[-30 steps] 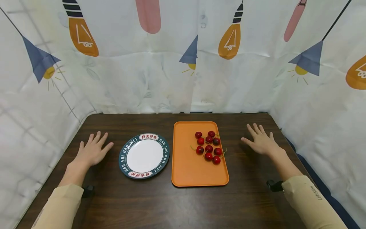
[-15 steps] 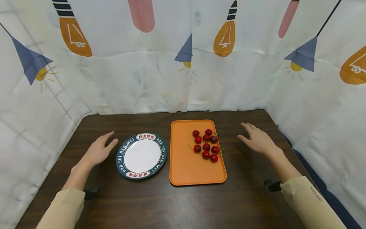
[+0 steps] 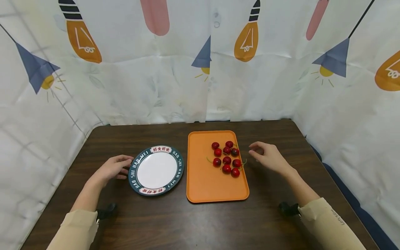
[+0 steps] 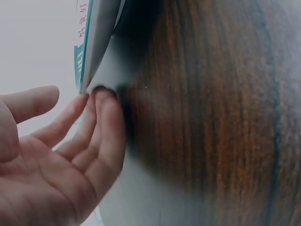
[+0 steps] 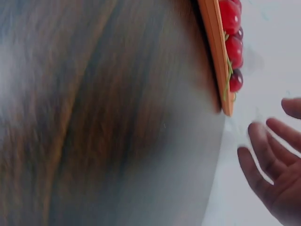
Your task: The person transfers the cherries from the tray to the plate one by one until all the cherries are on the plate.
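Observation:
A white plate with a dark teal, lettered rim (image 3: 135,173) lies left of centre on the dark wooden table. My left hand (image 3: 113,169) is at its left side; in the left wrist view the fingertips (image 4: 84,98) meet the plate's edge (image 4: 83,70), while the thumb stands apart from it. Several red cherries (image 3: 226,160), some with green stems, lie in the right part of an orange tray (image 3: 215,189). Just right of that tray is my right hand (image 3: 268,157), fingers loosely bent and holding nothing. Its fingertips are apart from the tray's edge (image 5: 219,56) in the right wrist view.
The brown table (image 3: 175,225) ends at a white curtain (image 3: 134,90) printed with bulbs and lamps, which also runs along both sides. A black strap piece (image 3: 289,209) sits at my right wrist, and a similar one (image 3: 107,210) at my left.
My left hand has moved right to the plate's rim, its fingers bending. My right hand has moved left toward the tray, and its spread fingers have drawn in. Plate, tray and cherries stay put.

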`<state>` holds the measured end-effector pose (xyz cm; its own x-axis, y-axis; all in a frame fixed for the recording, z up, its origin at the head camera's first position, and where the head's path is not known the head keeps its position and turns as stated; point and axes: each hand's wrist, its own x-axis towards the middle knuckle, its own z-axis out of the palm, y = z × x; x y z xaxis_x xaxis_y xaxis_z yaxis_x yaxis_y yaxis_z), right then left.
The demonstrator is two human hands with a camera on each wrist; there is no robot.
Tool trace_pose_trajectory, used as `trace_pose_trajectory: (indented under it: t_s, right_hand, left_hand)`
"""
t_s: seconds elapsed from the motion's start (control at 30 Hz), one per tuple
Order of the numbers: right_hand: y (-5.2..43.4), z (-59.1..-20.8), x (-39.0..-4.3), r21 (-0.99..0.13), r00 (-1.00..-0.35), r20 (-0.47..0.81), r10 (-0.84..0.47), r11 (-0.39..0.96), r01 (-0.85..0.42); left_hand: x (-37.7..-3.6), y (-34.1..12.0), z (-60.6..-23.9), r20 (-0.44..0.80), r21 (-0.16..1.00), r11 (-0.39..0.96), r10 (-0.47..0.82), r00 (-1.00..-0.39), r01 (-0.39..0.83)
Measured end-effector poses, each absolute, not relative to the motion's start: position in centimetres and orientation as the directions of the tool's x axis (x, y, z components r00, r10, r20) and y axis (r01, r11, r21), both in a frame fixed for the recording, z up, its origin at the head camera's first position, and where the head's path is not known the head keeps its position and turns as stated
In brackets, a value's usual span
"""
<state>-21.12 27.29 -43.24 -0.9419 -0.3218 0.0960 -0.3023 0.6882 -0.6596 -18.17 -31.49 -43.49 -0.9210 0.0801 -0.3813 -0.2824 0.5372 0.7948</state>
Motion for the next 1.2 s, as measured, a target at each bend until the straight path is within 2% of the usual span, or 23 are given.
trace_pose_trajectory:
  t_s: [0.13,0.33,0.7,1.2]
  right_hand:
    - [26.8,-44.0,-21.1,-0.726,-0.935,0.029,-0.355,0.635,-0.264]
    - [26.1,-45.5,-21.2,-0.778,-0.900,-0.045,-0.434,0.580,-0.241]
    - [24.2,-45.6,-21.1,-0.727,-0.875,-0.028,-0.483,0.611,-0.314]
    - [23.2,-45.4,-21.0,-0.693,-0.881,-0.050,-0.470,0.652,-0.308]
  left_hand:
    - [-18.1,-31.8,-44.1,-0.418,0.830,0.453,0.117,-0.901,-0.326]
    - [-18.2,-32.1,-44.7,-0.446,0.837,0.415,0.138,-0.884,-0.357]
    - [-18.5,-32.0,-44.3,-0.460,0.839,0.389,0.138,-0.877,-0.379]
    - [-18.4,-32.0,-44.6,-0.463,0.841,0.379,0.132,-0.877,-0.387]
